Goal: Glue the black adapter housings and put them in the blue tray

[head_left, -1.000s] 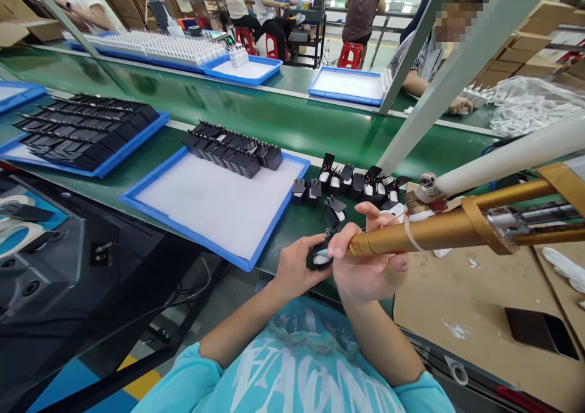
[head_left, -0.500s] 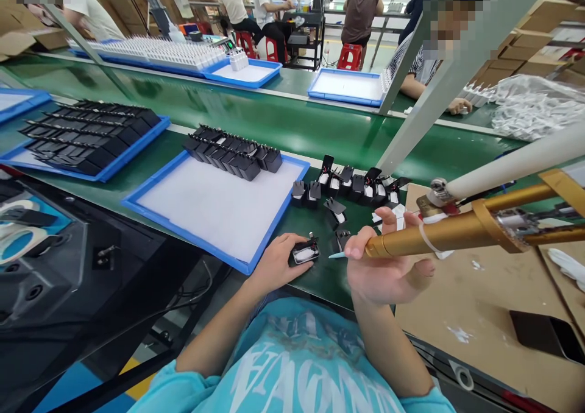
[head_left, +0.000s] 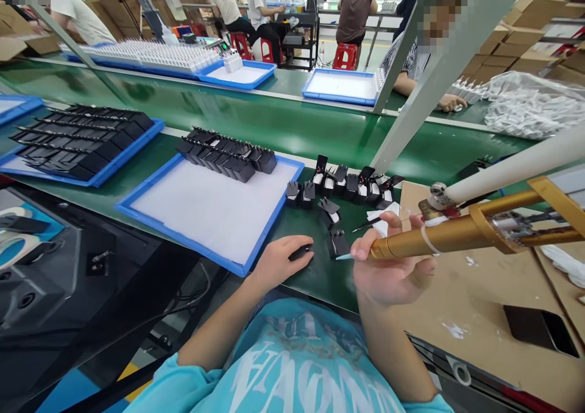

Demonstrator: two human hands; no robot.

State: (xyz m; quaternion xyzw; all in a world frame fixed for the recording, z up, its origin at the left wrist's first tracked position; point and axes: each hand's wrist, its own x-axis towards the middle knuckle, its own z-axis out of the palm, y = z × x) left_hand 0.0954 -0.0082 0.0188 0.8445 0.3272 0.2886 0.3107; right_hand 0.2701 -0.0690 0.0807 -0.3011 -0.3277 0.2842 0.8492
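Observation:
My left hand [head_left: 282, 259] rests on the green bench with its fingers curled round a small black plug-adapter housing [head_left: 300, 253]. Only a dark face of it shows; the fingers cover the rest. In my right hand [head_left: 388, 276] is a gold cylindrical tool [head_left: 425, 240], gripped close to its front end. Its thin teal tip [head_left: 343, 256] points left, in front of a black adapter [head_left: 338, 243] that stands on the bench with its pins up. Another tilted adapter [head_left: 329, 212] with a white inside lies behind that one.
Several black adapters [head_left: 351, 186] stand in a row behind my hands. To the left is a blue-rimmed tray [head_left: 201, 218] with adapters along its far edge. A dark pointed tool [head_left: 365, 225], white paper [head_left: 386, 215] and a phone [head_left: 542, 329] lie rightward. Co-workers sit beyond the belt.
The housing in my left hand showed its open, white-filled side before; now a dark face shows. My right hand and the gold tool have shifted slightly right. The view has turned a little.

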